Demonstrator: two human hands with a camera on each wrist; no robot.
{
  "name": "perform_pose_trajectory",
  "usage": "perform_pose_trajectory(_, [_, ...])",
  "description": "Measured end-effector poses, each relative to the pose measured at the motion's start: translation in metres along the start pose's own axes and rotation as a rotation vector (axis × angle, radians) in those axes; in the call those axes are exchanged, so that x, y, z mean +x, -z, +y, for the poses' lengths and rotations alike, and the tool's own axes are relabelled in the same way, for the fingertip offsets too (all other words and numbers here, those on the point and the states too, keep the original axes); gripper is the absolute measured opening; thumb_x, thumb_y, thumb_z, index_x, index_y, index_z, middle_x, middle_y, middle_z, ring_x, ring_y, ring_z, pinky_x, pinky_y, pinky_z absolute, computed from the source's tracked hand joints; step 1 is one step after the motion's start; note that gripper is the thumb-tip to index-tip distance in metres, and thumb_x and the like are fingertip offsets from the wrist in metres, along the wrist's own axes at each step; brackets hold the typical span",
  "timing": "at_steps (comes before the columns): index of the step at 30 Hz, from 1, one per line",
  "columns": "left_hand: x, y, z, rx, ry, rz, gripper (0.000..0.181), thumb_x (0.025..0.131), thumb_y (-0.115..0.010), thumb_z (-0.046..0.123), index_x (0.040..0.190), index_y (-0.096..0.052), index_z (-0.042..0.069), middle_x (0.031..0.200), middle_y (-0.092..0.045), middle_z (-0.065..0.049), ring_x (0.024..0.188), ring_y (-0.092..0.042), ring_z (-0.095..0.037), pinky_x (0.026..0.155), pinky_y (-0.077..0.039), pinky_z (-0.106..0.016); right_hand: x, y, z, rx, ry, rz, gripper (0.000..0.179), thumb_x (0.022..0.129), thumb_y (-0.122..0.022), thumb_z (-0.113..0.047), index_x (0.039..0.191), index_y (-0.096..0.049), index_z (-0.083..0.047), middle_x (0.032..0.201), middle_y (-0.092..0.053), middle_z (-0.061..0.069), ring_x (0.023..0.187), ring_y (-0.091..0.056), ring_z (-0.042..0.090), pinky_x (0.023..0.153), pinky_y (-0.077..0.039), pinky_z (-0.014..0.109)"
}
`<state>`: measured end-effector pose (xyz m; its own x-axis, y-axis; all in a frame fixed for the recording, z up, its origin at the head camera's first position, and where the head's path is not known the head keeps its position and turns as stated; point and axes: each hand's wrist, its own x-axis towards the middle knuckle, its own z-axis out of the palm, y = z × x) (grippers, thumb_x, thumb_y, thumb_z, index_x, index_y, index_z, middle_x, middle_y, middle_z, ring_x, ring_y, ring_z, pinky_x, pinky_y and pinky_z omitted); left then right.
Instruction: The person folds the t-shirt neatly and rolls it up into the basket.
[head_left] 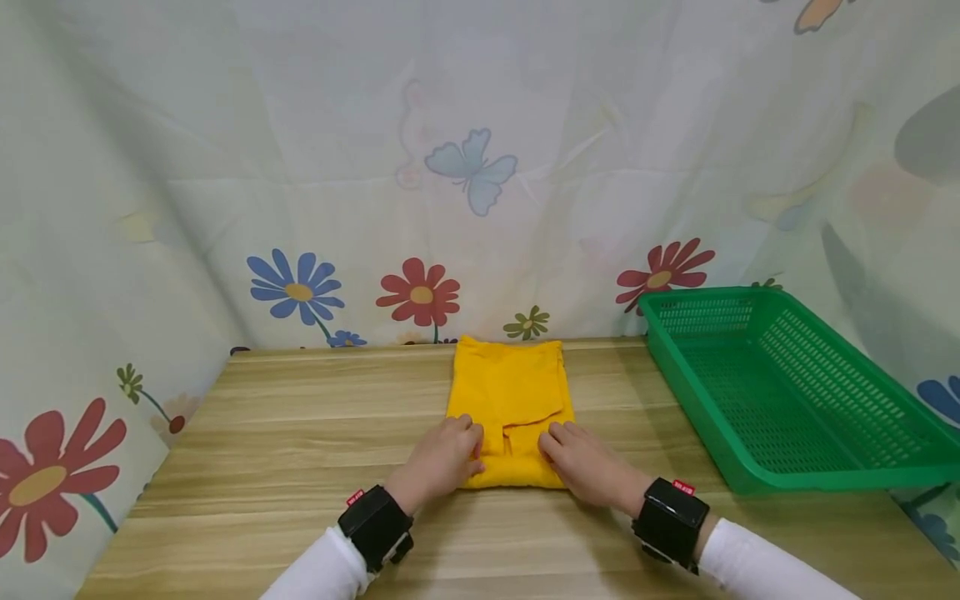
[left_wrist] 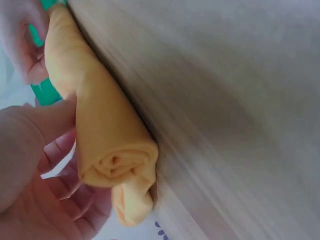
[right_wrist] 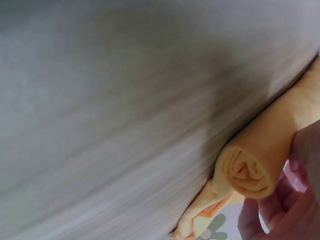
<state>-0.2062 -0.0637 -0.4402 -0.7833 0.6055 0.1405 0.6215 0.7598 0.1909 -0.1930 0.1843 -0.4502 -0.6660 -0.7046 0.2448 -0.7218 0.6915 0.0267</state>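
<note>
A folded yellow cloth (head_left: 510, 379) lies flat on the wooden table, its near end rolled into a thick tube. My left hand (head_left: 444, 454) grips the left part of the roll, thumb on the near side and fingers curled over the top. At the right part, my right hand (head_left: 588, 463) holds the same roll in a like way. The left wrist view shows the roll's spiral end (left_wrist: 117, 162) beside the left thumb. Another spiral end (right_wrist: 247, 172) faces the right wrist camera, with the right fingers beside it. Loose layers and a flap lie beyond the roll.
A green plastic basket (head_left: 738, 408) with perforated sides stands at the table's right, nothing seen inside it. Behind the wooden table (head_left: 322, 417) hangs a pale curtain (head_left: 337, 167) printed with flowers and a butterfly. Black bands sit on both wrists.
</note>
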Motion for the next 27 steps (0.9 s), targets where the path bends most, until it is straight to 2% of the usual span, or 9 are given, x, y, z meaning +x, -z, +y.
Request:
perform_pose_trajectory(3, [-0.002, -0.002, 0.005, 0.073, -0.044, 0.069, 0.02, 0.08, -0.075, 0.025, 0.077, -0.058, 0.014, 0.07, -0.046, 0.004, 0.065, -0.043, -0.012, 0.058, -0.036, -0.021, -0.002, -0.001, -0.003, -0.071, 0.025, 0.044, 0.01, 0.088, -0.064, -0.009, 0.09, -0.054, -0.01, 0.08, -0.044, 0.0, 0.069, -0.039, 0.014, 0.062, -0.037, 0.026])
perform_pose_trajectory(7, [-0.008, -0.008, 0.011, 0.228, -0.105, 0.184, 0.016, 0.082, -0.073, 0.021, 0.074, -0.061, 0.013, 0.068, -0.053, 0.004, 0.061, -0.048, -0.013, 0.053, -0.039, -0.021, -0.006, 0.003, -0.009, -0.128, 0.024, 0.04, 0.012, 0.086, -0.065, -0.007, 0.09, -0.054, -0.009, 0.081, -0.048, 0.0, 0.068, -0.041, 0.014, 0.06, -0.039, 0.025])
perform_pose_trajectory(9, [-0.011, -0.01, 0.013, 0.276, -0.117, 0.218, 0.013, 0.083, -0.071, 0.02, 0.075, -0.062, 0.013, 0.069, -0.055, 0.003, 0.061, -0.05, -0.013, 0.051, -0.04, -0.022, -0.009, 0.007, -0.013, -0.142, 0.021, 0.027, 0.011, 0.087, -0.065, -0.01, 0.091, -0.055, -0.009, 0.081, -0.048, 0.0, 0.068, -0.041, 0.013, 0.059, -0.039, 0.025])
perform_pose_trajectory(12, [-0.015, -0.01, 0.014, 0.277, -0.107, 0.194, 0.013, 0.079, -0.071, 0.023, 0.08, -0.063, 0.013, 0.071, -0.054, 0.002, 0.062, -0.05, -0.013, 0.051, -0.038, -0.023, -0.014, 0.01, -0.015, -0.155, 0.022, 0.003, 0.018, 0.086, -0.068, -0.022, 0.093, -0.056, -0.01, 0.082, -0.048, -0.001, 0.069, -0.041, 0.013, 0.06, -0.039, 0.025])
perform_pose_trajectory(16, [-0.016, -0.008, 0.014, 0.282, -0.103, 0.123, 0.034, 0.072, -0.08, 0.034, 0.092, -0.063, 0.011, 0.077, -0.054, 0.0, 0.067, -0.05, -0.014, 0.053, -0.038, -0.024, -0.016, 0.011, -0.015, -0.172, 0.027, -0.025, 0.034, 0.08, -0.073, -0.034, 0.097, -0.056, -0.011, 0.085, -0.048, 0.0, 0.072, -0.042, 0.014, 0.062, -0.041, 0.026])
perform_pose_trajectory(18, [-0.015, -0.008, 0.014, 0.307, -0.108, 0.119, 0.042, 0.069, -0.083, 0.036, 0.095, -0.062, 0.011, 0.079, -0.056, -0.001, 0.069, -0.051, -0.015, 0.055, -0.041, -0.024, -0.015, 0.009, -0.015, -0.187, 0.028, -0.027, 0.036, 0.079, -0.075, -0.033, 0.099, -0.055, -0.011, 0.087, -0.049, 0.0, 0.073, -0.043, 0.014, 0.062, -0.042, 0.026])
perform_pose_trajectory(22, [-0.013, -0.01, 0.012, 0.353, -0.119, 0.155, 0.042, 0.067, -0.085, 0.033, 0.094, -0.062, 0.011, 0.079, -0.058, -0.001, 0.067, -0.055, -0.015, 0.054, -0.045, -0.024, -0.013, 0.006, -0.013, -0.193, 0.019, -0.016, 0.03, 0.08, -0.074, -0.024, 0.098, -0.054, -0.01, 0.087, -0.05, 0.001, 0.073, -0.043, 0.015, 0.062, -0.042, 0.026])
perform_pose_trajectory(25, [-0.014, -0.01, 0.012, 0.367, -0.121, 0.165, 0.037, 0.07, -0.083, 0.032, 0.091, -0.062, 0.011, 0.077, -0.058, -0.001, 0.065, -0.056, -0.015, 0.052, -0.045, -0.025, -0.013, 0.007, -0.013, -0.158, 0.016, -0.019, 0.025, 0.082, -0.072, -0.021, 0.096, -0.054, -0.01, 0.085, -0.051, 0.001, 0.072, -0.043, 0.015, 0.063, -0.042, 0.027])
perform_pose_trajectory(27, [-0.015, -0.009, 0.012, 0.348, -0.116, 0.147, 0.032, 0.072, -0.081, 0.031, 0.09, -0.062, 0.012, 0.076, -0.058, 0.0, 0.065, -0.057, -0.015, 0.052, -0.045, -0.024, -0.013, 0.01, -0.012, -0.102, 0.015, -0.039, 0.023, 0.083, -0.071, -0.02, 0.096, -0.056, -0.009, 0.085, -0.053, 0.001, 0.072, -0.045, 0.014, 0.064, -0.043, 0.028])
